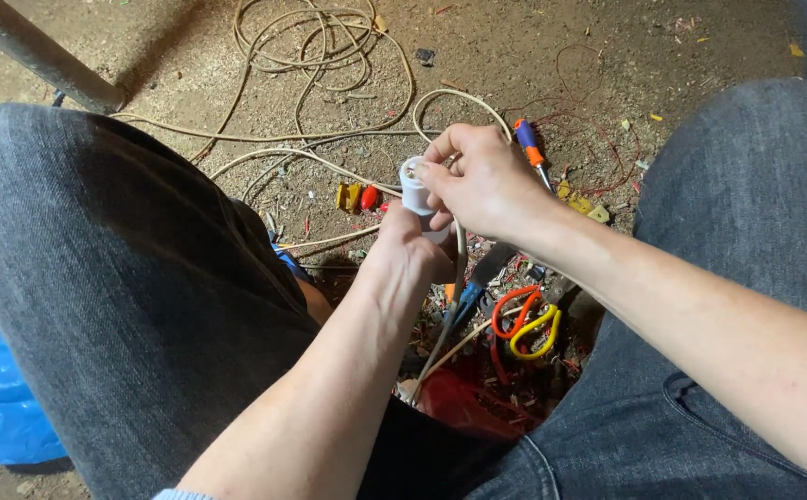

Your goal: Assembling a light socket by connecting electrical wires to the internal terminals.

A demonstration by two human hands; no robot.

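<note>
My right hand (487,185) comes in from above, its fingers (442,146) curled closed over the top end of a small white plug (414,188), thumb and forefinger pinching at its round face. My left hand (410,250) rises from below and is wrapped shut around the lower part of the same plug, so the plug sits upright between the two hands, above the floor and between my knees. A pale cord (456,278) runs down from under the plug, past my left wrist, toward the heap of scraps below. Just behind my right hand lies a screwdriver (531,148) with an orange and blue handle, resting on the dirt floor (514,56). Below my hands, loops of red wire (512,310) and yellow wire (538,335) lie together on the floor, beside a tool with blue grips (463,301) that is partly hidden by my left arm. A red bag (459,403) sits under the wires, close to my lap. To the left of the plug, small yellow pieces (348,196) and a red piece (369,197) lie near each other on the floor. Further off, toward the top edge of the floor, a tangle of pale cable (315,46) is coiled loosely. My left leg (125,278) and right leg (755,185), in dark jeans, frame everything, and a blue plastic bag (0,407) lies at the bottom left corner, beside my left leg.
</note>
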